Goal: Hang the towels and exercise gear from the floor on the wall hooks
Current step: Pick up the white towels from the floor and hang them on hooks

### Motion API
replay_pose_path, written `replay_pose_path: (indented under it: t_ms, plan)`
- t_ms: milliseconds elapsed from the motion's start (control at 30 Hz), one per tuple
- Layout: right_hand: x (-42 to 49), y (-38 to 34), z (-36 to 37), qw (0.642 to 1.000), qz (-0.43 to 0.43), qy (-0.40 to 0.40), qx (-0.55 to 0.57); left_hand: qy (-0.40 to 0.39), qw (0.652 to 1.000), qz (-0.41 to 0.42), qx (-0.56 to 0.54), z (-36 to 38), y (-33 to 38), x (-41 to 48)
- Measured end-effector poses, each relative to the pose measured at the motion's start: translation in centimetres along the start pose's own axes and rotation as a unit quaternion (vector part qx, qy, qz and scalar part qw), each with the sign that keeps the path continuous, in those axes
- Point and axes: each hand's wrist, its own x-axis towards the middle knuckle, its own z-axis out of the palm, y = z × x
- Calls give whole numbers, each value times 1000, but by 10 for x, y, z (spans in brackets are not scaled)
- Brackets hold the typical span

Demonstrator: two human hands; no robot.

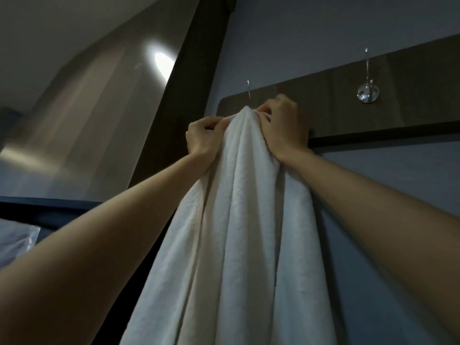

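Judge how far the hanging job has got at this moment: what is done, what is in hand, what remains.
Done: nothing visibly finished; the right-hand hook is bare. In hand: both hands, left hand and right hand, bunch the white towel at the left hook. Left: releasing it; the floor is out of view, so remaining items cannot be counted.

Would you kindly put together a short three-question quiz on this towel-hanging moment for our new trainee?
1. True or false: both the left hand and the right hand grip the white towel.
2. Multiple choice: the free chrome hook on the dark wooden board holds A) a towel, B) a resistance band, C) nothing.
3. Fill in: the towel's bunched top sits at the left hook, and its folds hang ____ from there.

Key: 1 true; 2 C; 3 down.
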Motion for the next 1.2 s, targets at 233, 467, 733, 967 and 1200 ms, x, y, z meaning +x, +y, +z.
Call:
replay_pose_path:
  t_ms: [233,467,733,967,1200]
  plan:
    - [-36,-11,3,998,29,-28,39,-91,996,1,-21,1,-3,-36]
    - [-65,-18,-23,988,47,-131,67,-158,983,-69,-68,-17,2,-58]
    - [-95,-51,-75,976,94,-152,125,-153,986,56,37,-45,33,-96]
    - [-136,-83,-142,979,89,-162,79,-173,971,93,136,-85,68,-151]
    - [-200,-128,-235,971,50,-231,-29,-216,933,122,260,-133,115,-231]
